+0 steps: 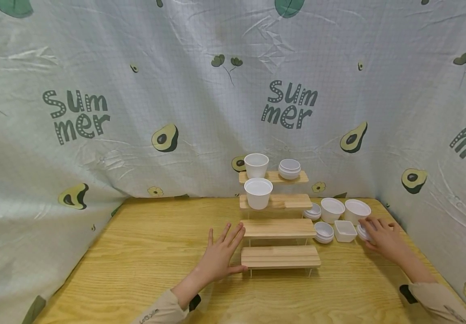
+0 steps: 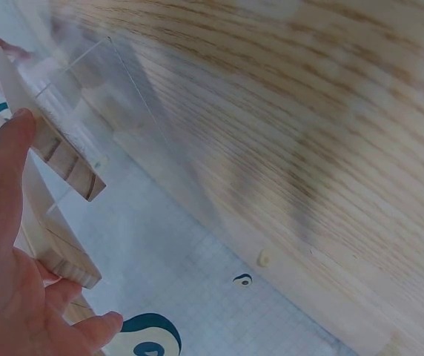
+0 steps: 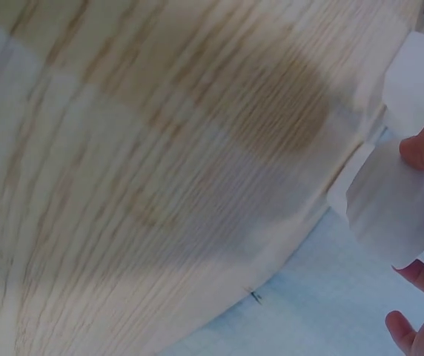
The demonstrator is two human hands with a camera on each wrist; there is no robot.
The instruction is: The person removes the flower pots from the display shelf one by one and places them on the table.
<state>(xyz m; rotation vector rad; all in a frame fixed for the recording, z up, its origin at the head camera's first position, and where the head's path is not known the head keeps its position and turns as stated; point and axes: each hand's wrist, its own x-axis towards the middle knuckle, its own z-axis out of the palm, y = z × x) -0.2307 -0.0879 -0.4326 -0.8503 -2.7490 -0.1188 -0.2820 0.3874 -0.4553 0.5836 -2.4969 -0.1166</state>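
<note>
A stepped wooden display stand (image 1: 279, 257) with several plank tiers on clear supports stands on the table. My left hand (image 1: 218, 257) spreads its straight fingers along the stand's left side; in the left wrist view its thumb (image 2: 15, 137) rests at the end of one plank. Over at the far right, my right hand (image 1: 384, 242) holds a small white round pot (image 1: 361, 232), thumb on one side and fingers on the other in the right wrist view. One white flowerpot (image 1: 258, 194) sits on the second tier from the top. The top tier bears another white flowerpot (image 1: 256, 165) and a low ridged pot (image 1: 289, 169).
Right of the stand are a square white pot (image 1: 344, 231), two low round pots, one nearer (image 1: 323, 232), and two taller pots, one at the back (image 1: 332, 209). A patterned curtain (image 1: 200, 99) encloses the wooden table (image 1: 156, 256) at the back and sides.
</note>
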